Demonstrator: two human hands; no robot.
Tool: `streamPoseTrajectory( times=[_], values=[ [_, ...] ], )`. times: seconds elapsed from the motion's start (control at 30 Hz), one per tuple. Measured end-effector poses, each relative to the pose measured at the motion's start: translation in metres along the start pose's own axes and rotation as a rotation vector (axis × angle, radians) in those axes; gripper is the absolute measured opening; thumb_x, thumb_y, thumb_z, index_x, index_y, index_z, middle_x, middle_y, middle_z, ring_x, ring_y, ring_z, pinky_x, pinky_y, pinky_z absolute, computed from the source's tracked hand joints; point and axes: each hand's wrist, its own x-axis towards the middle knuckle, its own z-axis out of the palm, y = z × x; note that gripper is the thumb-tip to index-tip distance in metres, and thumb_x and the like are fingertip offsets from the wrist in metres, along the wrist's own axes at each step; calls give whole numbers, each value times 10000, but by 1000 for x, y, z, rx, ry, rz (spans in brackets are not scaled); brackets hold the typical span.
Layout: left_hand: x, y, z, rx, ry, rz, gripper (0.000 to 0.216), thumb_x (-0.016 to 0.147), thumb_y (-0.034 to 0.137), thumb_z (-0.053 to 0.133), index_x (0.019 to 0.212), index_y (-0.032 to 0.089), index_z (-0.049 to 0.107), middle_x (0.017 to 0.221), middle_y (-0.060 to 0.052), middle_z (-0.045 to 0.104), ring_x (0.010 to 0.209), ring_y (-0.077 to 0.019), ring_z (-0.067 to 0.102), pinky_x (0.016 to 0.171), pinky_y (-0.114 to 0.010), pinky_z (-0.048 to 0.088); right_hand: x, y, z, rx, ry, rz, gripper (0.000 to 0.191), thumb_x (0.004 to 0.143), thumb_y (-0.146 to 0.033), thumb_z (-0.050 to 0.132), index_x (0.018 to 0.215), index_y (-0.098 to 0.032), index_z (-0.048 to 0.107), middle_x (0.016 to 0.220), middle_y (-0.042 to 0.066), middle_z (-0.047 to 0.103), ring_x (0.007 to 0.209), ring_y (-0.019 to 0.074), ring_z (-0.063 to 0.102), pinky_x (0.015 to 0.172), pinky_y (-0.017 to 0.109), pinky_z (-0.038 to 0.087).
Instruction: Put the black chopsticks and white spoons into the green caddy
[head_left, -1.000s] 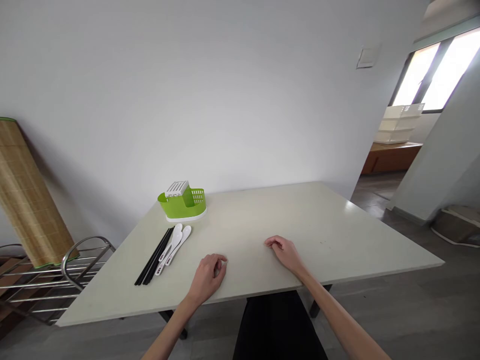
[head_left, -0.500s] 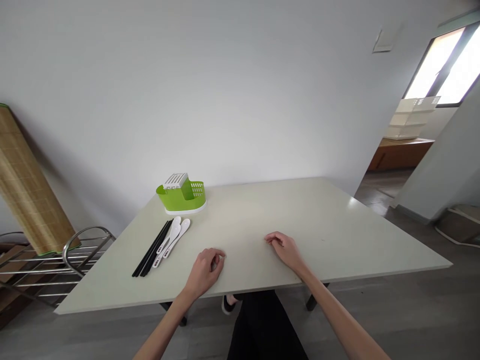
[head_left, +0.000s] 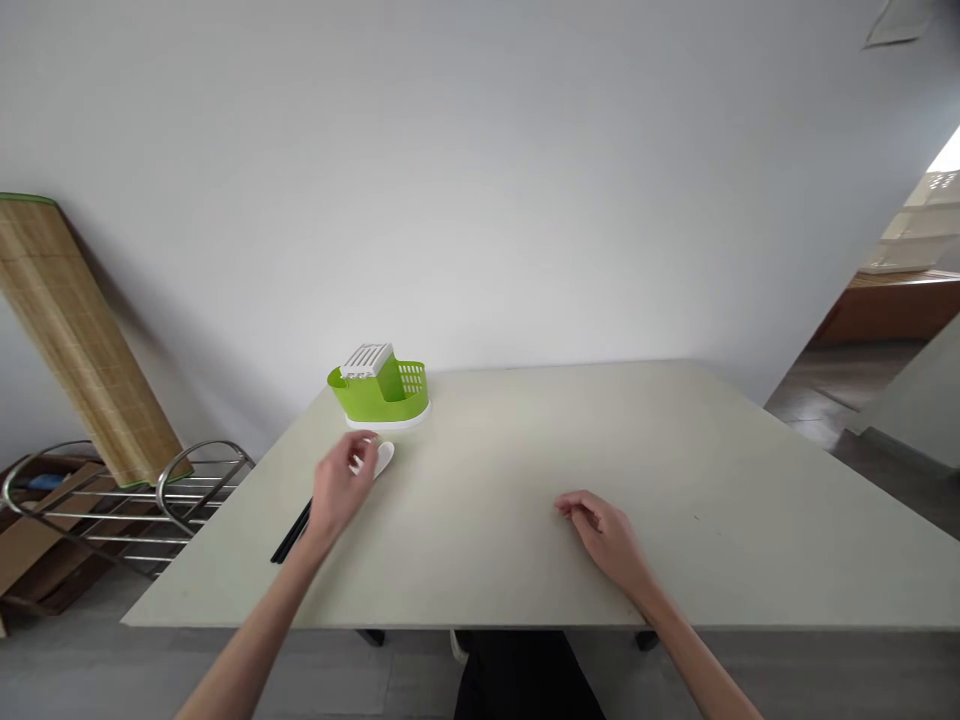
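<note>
My left hand (head_left: 341, 485) reaches out over the white spoons (head_left: 385, 457) and black chopsticks (head_left: 290, 536) lying on the left of the white table (head_left: 540, 430). Its fingers are loosely bent and apart, thumb and forefinger just above the spoon bowls, and it covers most of the spoons. I cannot tell whether it touches them. A green cutlery holder (head_left: 384, 390) with a white slotted insert stands just beyond, near the wall. My right hand (head_left: 606, 535) rests on the table near the front edge, fingers curled under, holding nothing.
A metal wire rack (head_left: 112, 495) stands left of the table, with a rolled bamboo mat (head_left: 79, 335) leaning on the wall behind it. On the right a doorway opens to another room, where a wooden bench (head_left: 892, 310) stands.
My left hand has moved from the table's front edge forward and left, over the spoons and chopsticks. The view has swung left. My right hand stays put.
</note>
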Motion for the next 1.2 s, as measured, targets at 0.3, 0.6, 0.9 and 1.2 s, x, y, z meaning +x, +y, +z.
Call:
streamPoseTrajectory(
  times=[0.3, 0.6, 0.9, 1.2],
  values=[
    [130, -79, -5, 478, -74, 0, 754, 818, 319, 548, 1523, 75, 437, 1636, -243, 412, 1529, -460, 298, 1193, -656, 318, -7, -12, -1, -32, -52, 33, 317, 1045, -400, 441, 1081, -268, 727, 1167, 91, 749, 1056, 246, 705, 881, 346, 550],
    [136, -56, 35, 477, -272, 115, 756, 809, 303, 555, 1525, 84, 448, 1553, -223, 541, 1401, -403, 548, 1146, -521, 471, -6, -18, 1, -50, -38, 8, 328, 1057, -410, 430, 1040, -275, 729, 1109, 84, 759, 940, 236, 721, 799, 320, 554],
    [110, 44, 99, 358, -411, 325, 677, 919, 282, 482, 1575, 136, 404, 1615, -175, 489, 1449, -365, 517, 1202, -496, 424, -4, -24, -1, -25, -71, 6, 344, 1072, -419, 384, 1047, -278, 697, 1128, 103, 737, 918, 244, 695, 773, 343, 543],
    [73, 117, 141, 220, -414, 325, 569, 1082, 370, 282, 1627, 231, 369, 1682, -127, 411, 1358, -374, 610, 1053, -512, 523, -3, -25, -3, -38, -46, -29, 329, 1063, -361, 396, 1049, -274, 712, 1130, 92, 746, 1006, 244, 699, 843, 351, 547]
  ],
)
